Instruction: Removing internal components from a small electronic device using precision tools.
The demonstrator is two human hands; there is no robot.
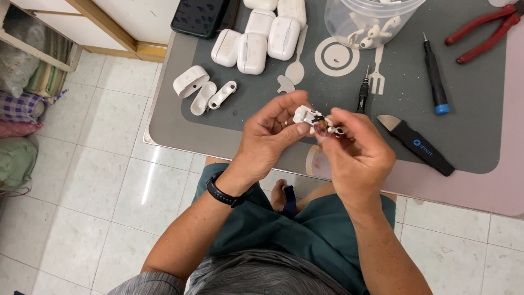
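Two hands meet just above the near edge of the surface (469, 142), both pinched on one small white earbud-case insert (307, 116) with dark parts showing on it. The left hand (267, 139) grips its left end between thumb and fingers; the right hand (355, 147) clamps the right end with its fingertips. The insert's long axis runs roughly left to right, tilted slightly down toward the right hand; which end is its top cannot be told.

Judging by the layout, the work seems partway: one opened shell (191, 82) lies in pieces on the grey mat (469, 109), while a cluster of closed white cases (262, 35) sits untouched farther back. A clear tub of earbuds (365, 19), two screwdrivers (435, 76), a black pry tool (417, 143) and red pliers (486, 30) lie unused nearby.
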